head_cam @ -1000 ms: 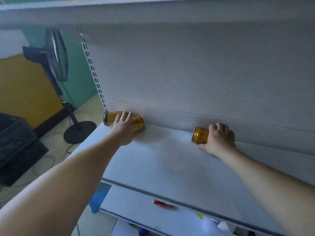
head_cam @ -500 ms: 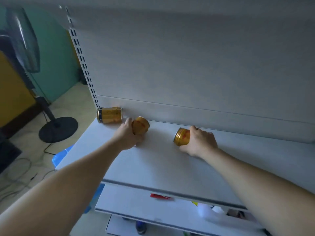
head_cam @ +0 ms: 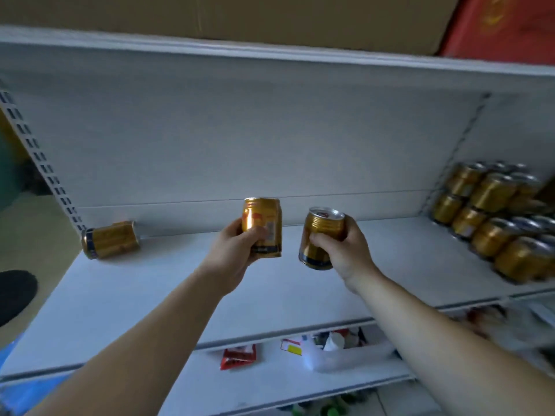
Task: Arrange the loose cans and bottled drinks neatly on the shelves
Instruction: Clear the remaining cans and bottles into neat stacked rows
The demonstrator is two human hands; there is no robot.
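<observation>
My left hand (head_cam: 232,256) grips a gold can (head_cam: 264,219) upright in the air above the white shelf (head_cam: 150,295). Just to its right, my right hand (head_cam: 345,250) grips a second gold can (head_cam: 321,232), tilted slightly with its silver top facing me. A third gold can (head_cam: 110,239) lies on its side at the shelf's far left, against the back panel. On the right end of the shelf stands a stacked block of several gold cans (head_cam: 492,217), two layers high.
A cardboard box (head_cam: 240,16) and a red box (head_cam: 504,25) sit on the shelf above. The lower shelf (head_cam: 270,379) holds a red packet (head_cam: 238,356) and assorted small goods. A fan's dark base (head_cam: 15,292) stands on the floor at left.
Both hands have lifted their cans off the shelf and turned them upright, close together. The view has swung right and up, bringing the stacked cans into sight.
</observation>
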